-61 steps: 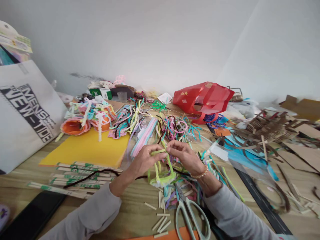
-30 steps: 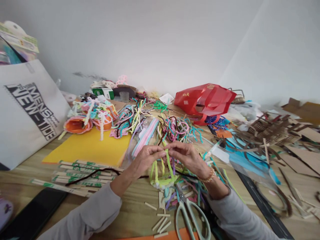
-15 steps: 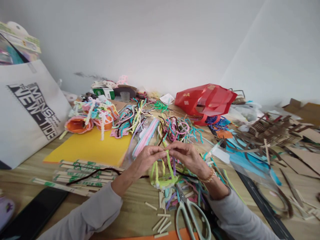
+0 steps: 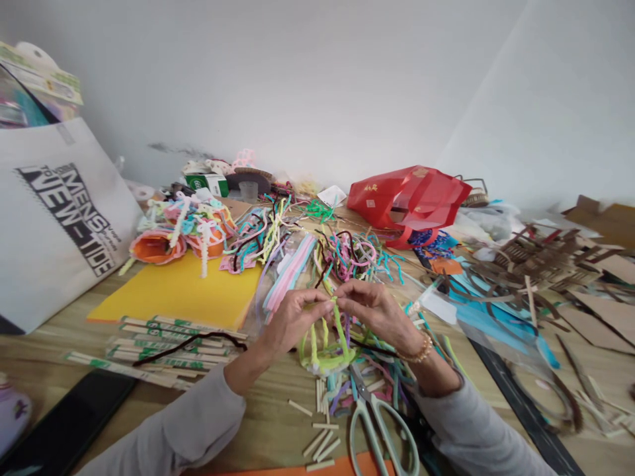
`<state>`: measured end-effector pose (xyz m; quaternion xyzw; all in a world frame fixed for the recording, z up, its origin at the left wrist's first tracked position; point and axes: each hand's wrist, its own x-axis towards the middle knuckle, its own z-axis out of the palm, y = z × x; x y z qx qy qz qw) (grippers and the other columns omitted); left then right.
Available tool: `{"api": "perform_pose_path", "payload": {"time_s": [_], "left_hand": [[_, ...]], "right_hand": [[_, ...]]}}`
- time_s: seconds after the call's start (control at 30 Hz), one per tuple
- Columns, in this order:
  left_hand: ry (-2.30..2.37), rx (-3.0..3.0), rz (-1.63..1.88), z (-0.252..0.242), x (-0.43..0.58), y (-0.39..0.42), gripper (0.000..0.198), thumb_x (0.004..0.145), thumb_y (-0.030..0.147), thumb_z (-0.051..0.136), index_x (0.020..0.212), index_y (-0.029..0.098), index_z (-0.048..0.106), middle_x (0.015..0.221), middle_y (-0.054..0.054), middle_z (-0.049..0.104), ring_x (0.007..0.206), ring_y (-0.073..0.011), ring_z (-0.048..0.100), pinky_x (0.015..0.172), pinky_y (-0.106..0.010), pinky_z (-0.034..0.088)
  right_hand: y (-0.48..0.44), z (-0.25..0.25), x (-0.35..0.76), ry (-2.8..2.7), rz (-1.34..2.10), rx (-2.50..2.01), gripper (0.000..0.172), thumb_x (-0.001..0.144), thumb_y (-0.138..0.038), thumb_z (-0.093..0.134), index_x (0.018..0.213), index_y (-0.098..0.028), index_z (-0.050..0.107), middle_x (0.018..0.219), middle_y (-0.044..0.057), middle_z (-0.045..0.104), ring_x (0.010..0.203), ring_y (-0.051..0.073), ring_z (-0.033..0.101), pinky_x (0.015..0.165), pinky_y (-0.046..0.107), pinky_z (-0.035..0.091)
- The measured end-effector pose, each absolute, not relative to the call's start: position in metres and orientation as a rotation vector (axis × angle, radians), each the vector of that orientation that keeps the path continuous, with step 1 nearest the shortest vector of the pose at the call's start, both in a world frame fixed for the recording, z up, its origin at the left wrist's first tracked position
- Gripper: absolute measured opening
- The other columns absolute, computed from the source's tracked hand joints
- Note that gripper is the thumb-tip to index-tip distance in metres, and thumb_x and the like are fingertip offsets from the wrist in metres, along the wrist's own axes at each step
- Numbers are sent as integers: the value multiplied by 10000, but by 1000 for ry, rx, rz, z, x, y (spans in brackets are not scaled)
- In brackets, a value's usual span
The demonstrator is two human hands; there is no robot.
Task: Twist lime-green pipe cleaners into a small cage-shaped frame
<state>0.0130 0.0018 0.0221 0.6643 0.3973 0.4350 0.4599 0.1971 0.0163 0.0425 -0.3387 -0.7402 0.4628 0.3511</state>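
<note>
Cluttered wooden bench (image 4: 268, 430) bears an upright lime-green pipe-cleaner frame (image 4: 325, 357). Directly above it, the left hand (image 4: 292, 322) and the right hand (image 4: 377, 311) pinch its top strand, equally near.

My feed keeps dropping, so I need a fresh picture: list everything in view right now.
pipe-cleaner frame: one, lime green, centre, between the hands
loose pipe cleaners: many, mixed colours, heaped behind the hands
scissors: one, pale green handles, near edge
wooden stick pieces: several, pale, left of scissors
wrapped chopsticks: several, green and white, left
yellow sheet: one, behind chopsticks
red bag: one, back right
tote bag: one, white with black print, far left
cardboard strips: many, brown, right
phone: one, black, near left corner
left hand: one, pinching frame top
right hand: one, pinching frame top
</note>
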Motion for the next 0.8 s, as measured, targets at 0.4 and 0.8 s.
{"api": "perform_pose_path", "payload": {"time_s": [0.4,0.8], "left_hand": [[862,1438,956,27,14,3,271,764,350,607,595,138,601,596,6,552,613,-124,483,660,-243,376],[748,1269,788,10,3,16,182,727,301,647,645,139,642,625,-9,577,626,-134,477,641,-262,353]], "right_hand": [[16,46,200,-2075,989,-874,138,875,-267,557,870,-148,625,759,25,613,700,140,551,648,249,428],[16,41,198,-2488,266,-631,243,948,-173,368,958,-173,611,945,99,584,831,177,548,726,284,428]]}}
